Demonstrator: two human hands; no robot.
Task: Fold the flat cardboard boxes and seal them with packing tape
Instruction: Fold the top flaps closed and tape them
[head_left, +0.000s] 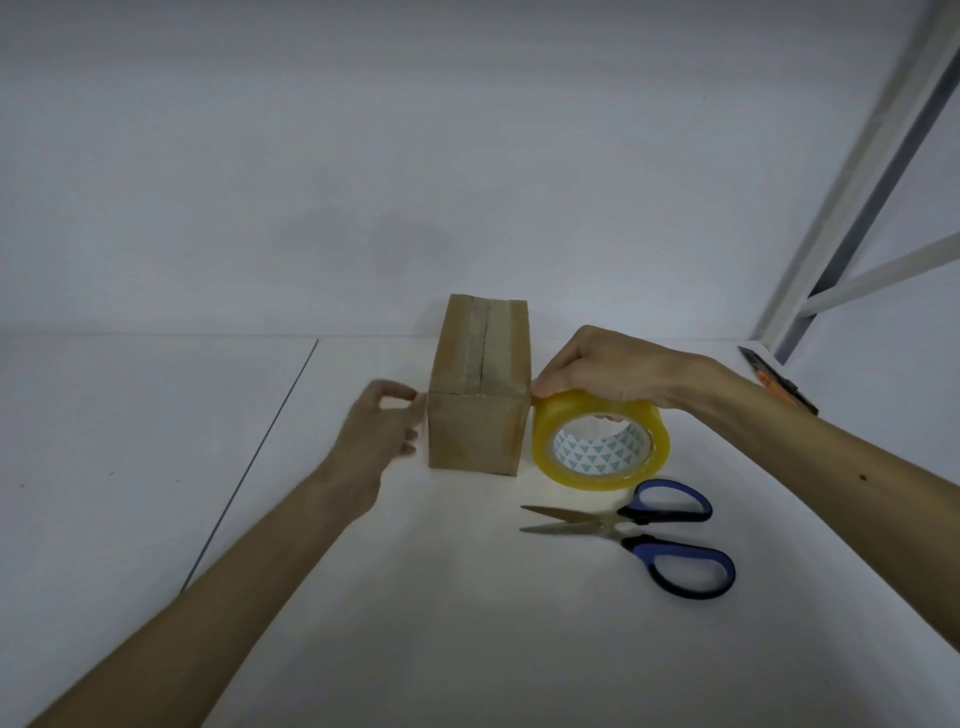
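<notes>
- Cardboard box (477, 431) stands on the counter (467, 613) between my two hands. It is folded up, with tape over the seam along its top.
- My right hand (608, 369) is curled over the top of the tape roll (545, 449). Thumb and forefinger pinch at the box's upper right corner, where I judge the tape's free end to be.
- My left hand (379, 436) is blurred. Its fingers are loosely bent and hold nothing, with their tips at the box's left edge.
- The roll stands on edge, touching the box's right side.
- Scissors (639, 525) lie open on the counter, nearer me than the box and to its right.
- Farther right of the box, a black-and-orange knife (779, 384) lies at the foot of a metal frame (857, 208).
- Judged by its look, the box is light and hollow. Its corners are stiff but its walls give, so it will slide if the tape tugs it.
- I would brace my left palm flat on the left wall and press near the edges, not mid-panel.
</notes>
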